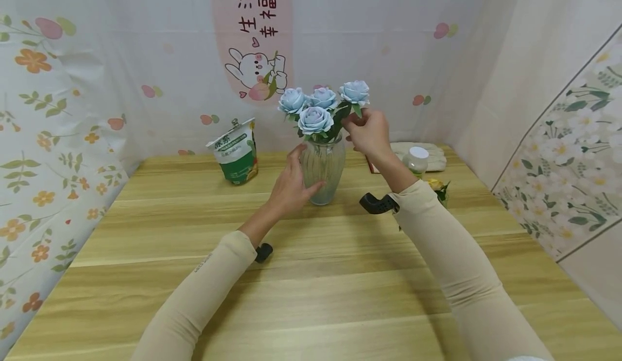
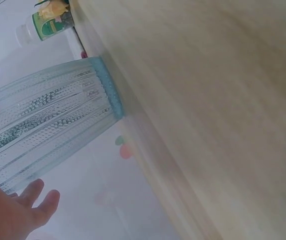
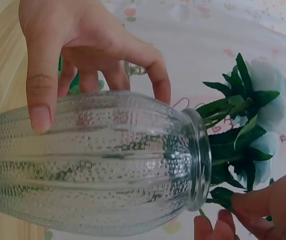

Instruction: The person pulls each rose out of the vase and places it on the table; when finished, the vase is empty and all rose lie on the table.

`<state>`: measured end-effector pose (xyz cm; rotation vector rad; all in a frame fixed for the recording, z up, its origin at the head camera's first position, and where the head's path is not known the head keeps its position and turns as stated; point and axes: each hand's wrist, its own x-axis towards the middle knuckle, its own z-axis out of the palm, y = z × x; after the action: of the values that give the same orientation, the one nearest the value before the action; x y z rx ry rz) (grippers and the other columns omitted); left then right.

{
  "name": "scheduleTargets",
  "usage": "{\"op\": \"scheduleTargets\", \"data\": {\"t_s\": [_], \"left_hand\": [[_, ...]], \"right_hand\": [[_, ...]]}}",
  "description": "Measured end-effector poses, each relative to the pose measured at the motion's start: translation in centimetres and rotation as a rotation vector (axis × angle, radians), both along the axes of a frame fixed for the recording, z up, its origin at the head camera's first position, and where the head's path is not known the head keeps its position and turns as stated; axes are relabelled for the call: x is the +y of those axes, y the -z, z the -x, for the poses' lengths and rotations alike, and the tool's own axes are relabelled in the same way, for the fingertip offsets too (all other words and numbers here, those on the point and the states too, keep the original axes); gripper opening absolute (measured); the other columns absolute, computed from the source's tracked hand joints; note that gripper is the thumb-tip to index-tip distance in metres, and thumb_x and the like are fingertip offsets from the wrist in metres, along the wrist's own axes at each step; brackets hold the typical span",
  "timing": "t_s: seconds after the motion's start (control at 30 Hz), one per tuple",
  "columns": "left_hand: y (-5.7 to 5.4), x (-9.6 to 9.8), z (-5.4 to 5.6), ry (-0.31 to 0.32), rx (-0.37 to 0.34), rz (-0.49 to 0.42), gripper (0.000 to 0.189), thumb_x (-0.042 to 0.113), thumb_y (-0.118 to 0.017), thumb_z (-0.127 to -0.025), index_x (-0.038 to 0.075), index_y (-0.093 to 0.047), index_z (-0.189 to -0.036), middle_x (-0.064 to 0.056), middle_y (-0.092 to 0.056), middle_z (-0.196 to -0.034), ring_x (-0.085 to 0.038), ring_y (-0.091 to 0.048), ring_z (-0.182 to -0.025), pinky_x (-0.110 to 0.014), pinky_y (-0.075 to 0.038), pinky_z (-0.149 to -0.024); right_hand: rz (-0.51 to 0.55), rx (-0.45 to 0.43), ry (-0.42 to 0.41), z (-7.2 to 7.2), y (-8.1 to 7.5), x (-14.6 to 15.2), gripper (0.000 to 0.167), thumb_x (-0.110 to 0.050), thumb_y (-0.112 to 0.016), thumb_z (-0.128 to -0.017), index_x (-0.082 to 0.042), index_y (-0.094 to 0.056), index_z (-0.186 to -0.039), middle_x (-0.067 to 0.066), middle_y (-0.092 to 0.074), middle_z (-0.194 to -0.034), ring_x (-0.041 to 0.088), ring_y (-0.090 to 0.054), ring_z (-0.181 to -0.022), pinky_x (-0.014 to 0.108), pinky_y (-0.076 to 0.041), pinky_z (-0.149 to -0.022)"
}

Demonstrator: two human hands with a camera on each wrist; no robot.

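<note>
Left hand (image 1: 290,185), thumb and part-spread fingers round the side of an upright glass vase (image 1: 326,167) that stands between both hands; right hand (image 1: 370,131), nearer its mouth, pinches the rightmost blue rose (image 1: 355,92) below the bloom; wood-grain desk (image 1: 311,296) beneath, printed cloth backdrop (image 1: 389,42) behind.

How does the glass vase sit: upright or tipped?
Upright: in the head view, the glass vase stands base-down on the table, mouth up.

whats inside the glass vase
Green stems from blue roses run into the mouth of the glass vase. Its patterned wall blurs how far down they reach and whether there is water; the left hand also covers part of it.
</note>
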<state>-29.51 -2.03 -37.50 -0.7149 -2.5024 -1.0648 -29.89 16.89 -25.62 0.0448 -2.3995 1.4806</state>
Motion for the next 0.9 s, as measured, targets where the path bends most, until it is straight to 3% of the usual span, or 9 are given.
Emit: {"op": "scheduleTargets", "data": {"t_s": [0.27,0.43,0.6,0.73,0.9], "left_hand": [[0.2,0.0,-0.1,0.004,-0.004,-0.006,0.096,0.030,-0.079,-0.086,0.013,-0.011,-0.152,-0.014,-0.027,-0.154,-0.037,-0.050,-0.127,-0.050,-0.049,-0.093],[0.2,0.0,-0.1,-0.002,-0.002,-0.008,0.097,0.030,-0.079,-0.086,0.014,-0.010,-0.152,-0.013,-0.027,-0.156,-0.037,-0.050,-0.128,-0.050,-0.049,-0.094],[0.2,0.0,-0.1,-0.004,-0.007,-0.004,0.097,0.031,-0.079,-0.086,0.015,-0.010,-0.152,-0.014,-0.027,-0.155,-0.038,-0.050,-0.127,-0.051,-0.048,-0.094],[0.1,0.0,-0.1,-0.001,-0.014,-0.004,0.096,0.031,-0.079,-0.086,0.014,-0.011,-0.152,-0.014,-0.027,-0.155,-0.037,-0.050,-0.127,-0.051,-0.047,-0.096],[0.1,0.0,0.0,0.004,-0.010,-0.007,0.096,0.031,-0.079,-0.086,0.014,-0.011,-0.152,-0.015,-0.028,-0.154,-0.038,-0.050,-0.126,-0.052,-0.047,-0.096]], "right_hand": [[0.035,0.032,-0.014,0.1,-0.1,-0.3,0.026,-0.025,-0.047,-0.105,-0.004,-0.046,-0.120,0.017,-0.066,-0.109,0.029,-0.070,-0.076,0.028,-0.050,-0.051],[0.024,0.097,-0.015,0.3,-0.1,-0.3,0.028,-0.024,-0.041,-0.107,-0.003,-0.040,-0.125,0.020,-0.065,-0.107,0.018,-0.066,-0.068,0.022,-0.043,-0.048],[0.057,0.148,-0.053,0.8,-0.2,-0.2,0.025,-0.025,-0.036,-0.108,-0.004,-0.037,-0.122,0.022,-0.071,-0.103,0.009,-0.063,-0.060,0.024,-0.047,-0.045],[0.161,0.155,-0.085,1.1,0.0,-0.2,0.022,-0.022,-0.045,-0.106,-0.006,-0.038,-0.120,0.018,-0.071,-0.098,0.013,-0.064,-0.064,0.024,-0.049,-0.046],[0.363,0.152,-0.127,1.6,0.5,-0.1,0.019,-0.006,-0.062,-0.097,0.003,-0.054,-0.112,0.011,-0.068,-0.090,0.013,-0.066,-0.070,0.022,-0.054,-0.056]]}}
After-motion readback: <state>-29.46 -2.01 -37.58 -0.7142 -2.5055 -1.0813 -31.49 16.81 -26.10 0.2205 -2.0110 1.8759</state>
